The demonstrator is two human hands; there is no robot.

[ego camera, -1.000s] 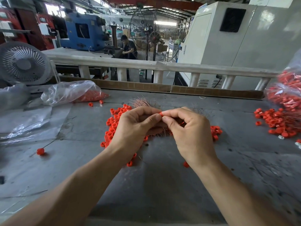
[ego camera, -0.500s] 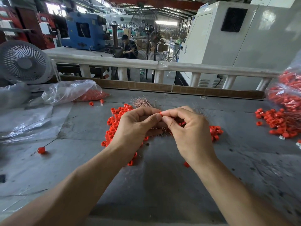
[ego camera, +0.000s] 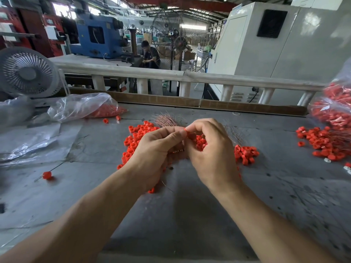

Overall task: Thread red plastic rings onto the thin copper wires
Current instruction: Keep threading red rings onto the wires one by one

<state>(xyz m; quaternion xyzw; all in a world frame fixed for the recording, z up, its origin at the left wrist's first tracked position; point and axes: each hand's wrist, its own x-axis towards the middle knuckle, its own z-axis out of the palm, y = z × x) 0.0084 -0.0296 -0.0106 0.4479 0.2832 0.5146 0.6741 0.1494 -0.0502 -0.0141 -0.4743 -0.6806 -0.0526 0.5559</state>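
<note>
Both hands meet over the middle of the grey table. My left hand (ego camera: 155, 149) has its fingers curled, thumb pointing right; whatever it holds is hidden. My right hand (ego camera: 210, 149) pinches a small red ring (ego camera: 186, 129) between thumb and forefinger at the left thumb tip. Several more red rings (ego camera: 199, 142) lie cupped in its curled palm. A bundle of thin copper wires (ego camera: 165, 119) fans out on the table just behind my hands. Loose red rings (ego camera: 136, 138) are scattered under and around both hands.
A ring threaded on a wire (ego camera: 47, 175) lies at the left. A clear bag holding red rings (ego camera: 85, 108) and a white fan (ego camera: 28, 73) stand at the back left. At the right lie threaded rings (ego camera: 322, 143) and a full bag (ego camera: 336, 111).
My right hand has opened a little and turned, so the rings in its palm now show. The pinched ring stays at the fingertips. The camera has shifted slightly.
</note>
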